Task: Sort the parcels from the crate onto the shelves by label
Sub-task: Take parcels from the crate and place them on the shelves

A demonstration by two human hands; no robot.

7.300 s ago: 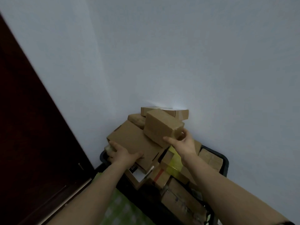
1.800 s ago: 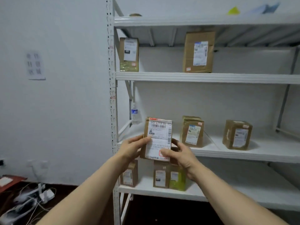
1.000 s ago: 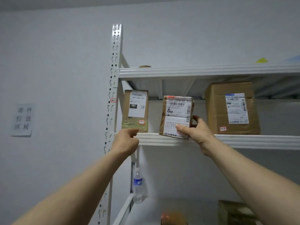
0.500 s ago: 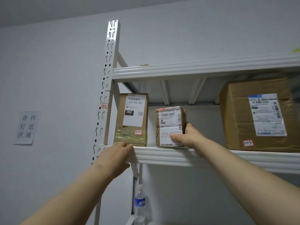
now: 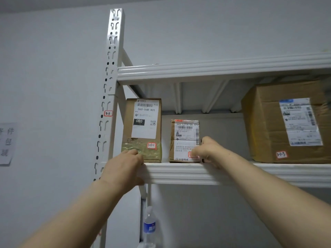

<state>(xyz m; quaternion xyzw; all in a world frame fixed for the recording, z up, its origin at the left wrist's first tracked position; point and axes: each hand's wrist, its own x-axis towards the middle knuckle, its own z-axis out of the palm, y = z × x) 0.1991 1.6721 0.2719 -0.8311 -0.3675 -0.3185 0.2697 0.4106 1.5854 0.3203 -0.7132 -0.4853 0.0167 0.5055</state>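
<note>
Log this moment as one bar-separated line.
step: shelving | small parcel: upright on shelf, between box 3-1-1 and box 3-1-3 | right hand: at its lower right corner, grip unclear | left hand: holds shelf edge

The right hand [image 5: 206, 151] is wrapped round the lower right corner of the small parcel [image 5: 182, 136], so its red-edged sticker is mostly covered, and the label's fine print is way too small to read anyway. The left hand [image 5: 123, 169], hooked over the shelf beam [image 5: 188, 174], hides the bottom left corner of the tall parcel [image 5: 141, 129]. The big box [image 5: 268, 126] runs off the right edge with a smeary label, the paper sign [image 5: 7, 142] is chopped by the left edge, and the blurry water bottle [image 5: 149, 228] loses its base at the bottom.
</note>
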